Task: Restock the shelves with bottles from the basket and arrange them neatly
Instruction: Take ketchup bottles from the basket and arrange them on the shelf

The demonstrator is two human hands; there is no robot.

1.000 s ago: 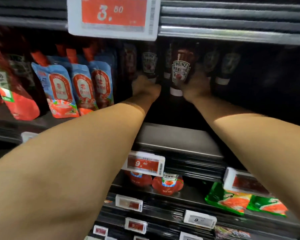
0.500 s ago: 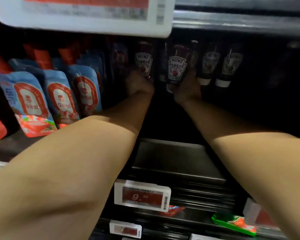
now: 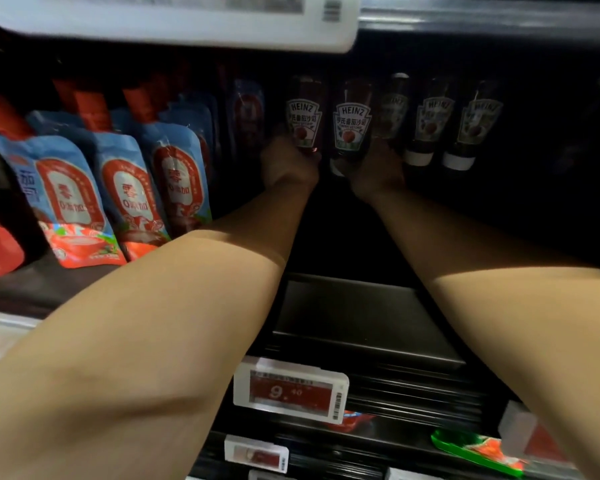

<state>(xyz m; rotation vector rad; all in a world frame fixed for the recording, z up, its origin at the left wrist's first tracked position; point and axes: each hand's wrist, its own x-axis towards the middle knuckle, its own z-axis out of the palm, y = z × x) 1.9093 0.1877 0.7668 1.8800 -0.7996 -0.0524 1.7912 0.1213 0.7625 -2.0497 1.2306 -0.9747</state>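
Both my arms reach deep into a dark shelf. My left hand [image 3: 288, 166] grips the lower end of an upside-down Heinz ketchup bottle [image 3: 303, 114]. My right hand [image 3: 378, 171] grips the base of a second Heinz ketchup bottle [image 3: 352, 123] right beside it. Three more ketchup bottles [image 3: 430, 123] stand in a row to the right, white caps down. The basket is out of view.
Blue and red sauce pouches [image 3: 125, 181] lean in rows on the left of the same shelf. A large price tag [image 3: 174, 19] hangs overhead. A red 9.40 price tag [image 3: 290, 393] marks the shelf edge below, with green packets [image 3: 475, 452] lower right.
The camera has moved closer and tilted up, and both hands have pushed their two bottles further back into the shelf, standing them side by side.
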